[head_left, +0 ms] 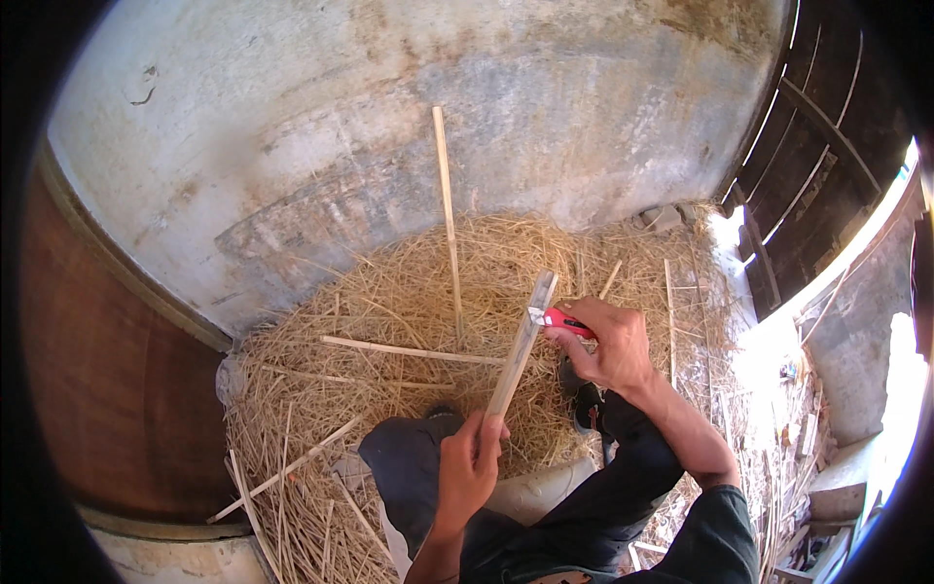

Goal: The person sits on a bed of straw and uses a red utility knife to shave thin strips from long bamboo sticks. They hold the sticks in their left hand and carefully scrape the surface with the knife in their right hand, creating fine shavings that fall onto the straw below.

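My left hand (pixel 469 463) is closed around the lower end of a flat wooden strip (pixel 518 362), which slants up and to the right in front of my knees. In my right hand (pixel 615 343) is a red utility knife (pixel 567 322), gripped with the fingers wrapped round its handle. The knife's tip end meets the strip near its upper end; the blade itself is too small to make out clearly.
Straw (pixel 389 302) covers the floor around my feet. A pale stick (pixel 447 204) leans on the stained wall (pixel 321 127); another stick (pixel 413 350) lies across the straw. At left stands a brown wooden panel (pixel 126 370), at right a dark slatted door (pixel 817 136).
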A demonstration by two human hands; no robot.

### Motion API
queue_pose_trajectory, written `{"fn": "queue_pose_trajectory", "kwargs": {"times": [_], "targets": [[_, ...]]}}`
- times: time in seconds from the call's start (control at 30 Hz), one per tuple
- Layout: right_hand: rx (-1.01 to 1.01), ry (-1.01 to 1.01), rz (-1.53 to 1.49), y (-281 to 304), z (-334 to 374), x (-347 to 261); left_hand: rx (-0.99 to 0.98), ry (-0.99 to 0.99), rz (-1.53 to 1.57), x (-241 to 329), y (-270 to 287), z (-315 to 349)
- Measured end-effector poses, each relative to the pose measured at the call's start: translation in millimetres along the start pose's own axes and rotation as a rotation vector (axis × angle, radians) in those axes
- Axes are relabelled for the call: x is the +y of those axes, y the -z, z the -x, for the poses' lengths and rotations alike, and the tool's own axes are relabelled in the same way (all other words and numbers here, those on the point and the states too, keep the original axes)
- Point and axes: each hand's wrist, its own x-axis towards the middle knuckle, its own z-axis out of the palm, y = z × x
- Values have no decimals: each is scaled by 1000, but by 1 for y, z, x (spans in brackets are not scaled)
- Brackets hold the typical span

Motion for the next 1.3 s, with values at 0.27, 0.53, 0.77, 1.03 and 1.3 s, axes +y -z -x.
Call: {"fn": "queue_pose_trajectory", "kwargs": {"times": [0.27, 0.53, 0.77, 1.03, 1.3], "targets": [[-41, 10, -1, 2, -2, -7, 2, 34, 3, 12, 12, 15], [174, -480, 187, 45, -43, 68, -103, 111, -51, -14, 35, 62], [-336, -322, 200, 9, -10, 46, -53, 203, 165, -21, 52, 32], [-201, -449, -615, -2, -3, 12, -180, 241, 313, 5, 29, 7], [-196, -635, -862, 2, -11, -8, -226, 106, 173, 5, 16, 4]]}}
